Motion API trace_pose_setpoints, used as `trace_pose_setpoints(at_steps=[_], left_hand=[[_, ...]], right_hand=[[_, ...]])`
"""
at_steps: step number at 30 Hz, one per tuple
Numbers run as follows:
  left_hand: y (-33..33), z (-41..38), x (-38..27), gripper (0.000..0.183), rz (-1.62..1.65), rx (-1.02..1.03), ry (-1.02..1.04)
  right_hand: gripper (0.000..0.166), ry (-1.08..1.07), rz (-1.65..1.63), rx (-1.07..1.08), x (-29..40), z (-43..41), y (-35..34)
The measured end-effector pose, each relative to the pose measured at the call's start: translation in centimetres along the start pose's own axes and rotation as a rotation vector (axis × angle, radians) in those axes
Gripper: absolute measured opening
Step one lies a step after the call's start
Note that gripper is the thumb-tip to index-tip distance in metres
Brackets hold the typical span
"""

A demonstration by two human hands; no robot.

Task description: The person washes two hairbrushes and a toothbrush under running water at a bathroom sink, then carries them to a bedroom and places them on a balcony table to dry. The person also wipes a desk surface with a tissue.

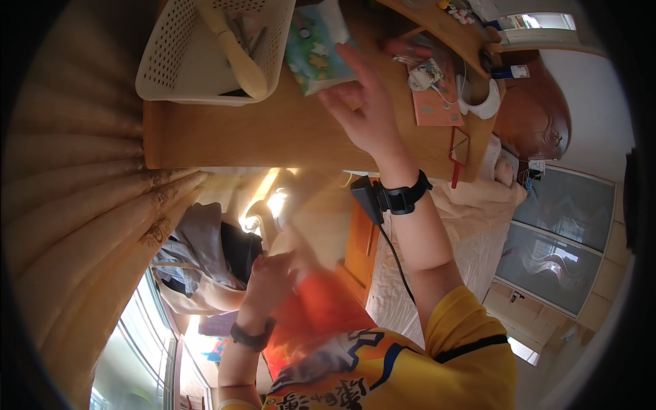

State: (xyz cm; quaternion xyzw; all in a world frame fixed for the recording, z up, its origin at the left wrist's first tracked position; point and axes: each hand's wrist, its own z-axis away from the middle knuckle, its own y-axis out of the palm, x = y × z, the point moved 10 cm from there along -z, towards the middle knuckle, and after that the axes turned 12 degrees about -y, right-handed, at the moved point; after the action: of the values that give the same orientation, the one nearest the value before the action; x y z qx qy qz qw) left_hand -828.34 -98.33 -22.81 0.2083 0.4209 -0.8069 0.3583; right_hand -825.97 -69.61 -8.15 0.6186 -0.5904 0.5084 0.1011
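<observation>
My right hand point(366, 105) reaches over the wooden desk point(307, 138) with thumb and fingers spread. Its fingertips lie at the right and near edges of a soft blue-green plastic packet point(315, 54) printed with star shapes. Whether they touch it I cannot tell. A black strapped device point(392, 195) with a cable sits on that wrist. Over my lap is my left hand point(271, 277), blurred, its fingers loosely apart and no object visible in it. A dark band point(252, 335) circles the left wrist.
Left of the packet stands a white perforated plastic basket point(159, 61) holding a pale long-handled implement point(241, 64) and metal tools. An orange booklet point(435, 107), a small white cabled device point(425, 76) and a red-framed handled item point(457, 154) lie rightward. Curtains point(77, 205) hang at left.
</observation>
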Motion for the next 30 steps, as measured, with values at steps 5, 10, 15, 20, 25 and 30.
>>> trace_pose_setpoints(at_steps=[5, 10, 15, 20, 25, 30], left_hand=[[-0.2, -0.5, 0.1, 0.039, 0.009, 0.003, -0.004], [0.1, -0.6, 0.5, 0.039, -0.004, 0.021, -0.013], [-0.4, -1.0, 0.5, 0.039, -0.014, -0.055, 0.004], [-0.6, -1.7, 0.3, 0.039, -0.008, -0.055, -0.002], [-0.7, -2.1, 0.3, 0.038, -0.027, -0.045, -0.022], [-0.6, -2.1, 0.4, 0.038, -0.026, -0.058, -0.015]], right_hand=[[0.048, 0.059, 0.410, -0.304, -5.4, 0.9, -10.6], [0.060, 0.425, 0.187, -0.578, -14.2, 2.1, -18.7], [0.065, 0.522, 0.160, -0.362, -18.3, 2.2, -18.8], [0.056, 0.724, 0.295, -0.374, -19.7, 4.9, -18.9], [0.047, 0.730, 0.136, -0.317, -15.2, 4.1, -15.0], [0.035, 0.409, -0.138, -0.316, -13.8, 0.2, -12.4]])
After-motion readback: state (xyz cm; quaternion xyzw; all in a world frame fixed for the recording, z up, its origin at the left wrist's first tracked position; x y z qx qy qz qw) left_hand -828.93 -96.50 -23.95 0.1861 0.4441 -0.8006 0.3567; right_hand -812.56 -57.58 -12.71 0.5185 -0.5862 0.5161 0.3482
